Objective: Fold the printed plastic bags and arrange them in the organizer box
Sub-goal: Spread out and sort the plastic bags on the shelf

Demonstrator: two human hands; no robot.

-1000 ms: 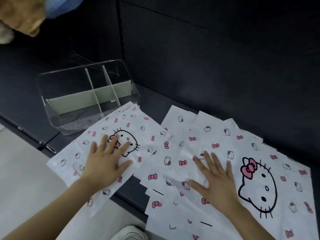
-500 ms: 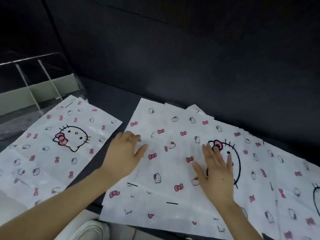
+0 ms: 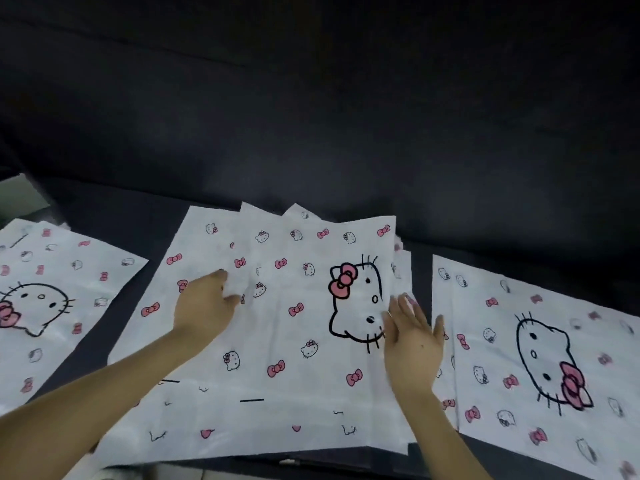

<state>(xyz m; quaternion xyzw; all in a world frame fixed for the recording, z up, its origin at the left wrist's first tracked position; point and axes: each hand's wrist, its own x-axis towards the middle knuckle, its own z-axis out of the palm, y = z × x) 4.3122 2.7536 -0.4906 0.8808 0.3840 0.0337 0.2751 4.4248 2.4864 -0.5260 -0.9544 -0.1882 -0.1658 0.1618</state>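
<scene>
Several white plastic bags printed with cat faces and pink bows lie on a dark surface. A middle stack of bags (image 3: 294, 327) sits fanned in front of me. My left hand (image 3: 204, 303) is on its upper left part, with bent fingers and thumb pinching the top bag's plastic. My right hand (image 3: 412, 337) lies with straight, spread fingers at the stack's right edge, beside the large cat face. Another bag (image 3: 55, 299) lies flat at the left, and more bags (image 3: 540, 355) lie at the right. Only a pale green corner of the organizer box (image 3: 17, 199) shows at the far left edge.
A dark padded backrest (image 3: 311, 98) rises behind the bags. Strips of the dark surface (image 3: 104, 327) separate the three groups of bags. The surface's front edge (image 3: 294, 462) runs along the bottom of the view.
The view has swung right, so the organizer box has almost left the frame. My left hand moved up onto the middle stack and bent its fingers. My right hand slid to the stack's right edge.
</scene>
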